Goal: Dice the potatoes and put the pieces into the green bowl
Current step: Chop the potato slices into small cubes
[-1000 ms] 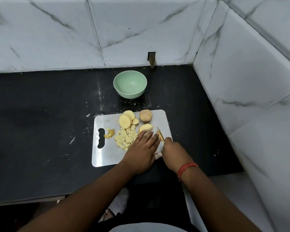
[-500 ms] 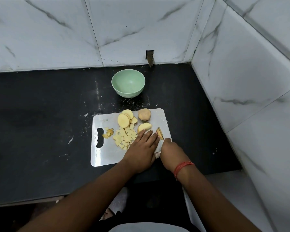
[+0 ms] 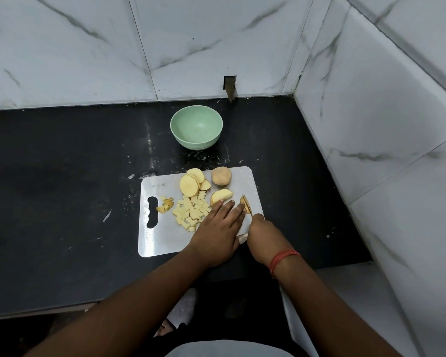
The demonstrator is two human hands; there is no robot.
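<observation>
A steel cutting board (image 3: 162, 240) lies on the black counter. On it sit round potato slices (image 3: 189, 185), a skin-side-up potato end (image 3: 221, 176), a potato wedge (image 3: 221, 196), a pile of diced pieces (image 3: 191, 212) and a few small bits (image 3: 165, 204). My left hand (image 3: 220, 229) lies flat with straight fingers pressing down on a potato piece (image 3: 243, 202) at the board's right side. My right hand (image 3: 264, 235) grips a knife (image 3: 247, 205), its blade set on that piece beside my left fingertips. The green bowl (image 3: 196, 130) stands empty behind the board.
Marble-tiled walls close in at the back and right, forming a corner (image 3: 294, 94). The black counter (image 3: 62, 189) stretches wide to the left of the board. Its front edge runs just below my forearms.
The blade has shifted slightly on the piece under my left fingers. Both hands stay at the board's right side.
</observation>
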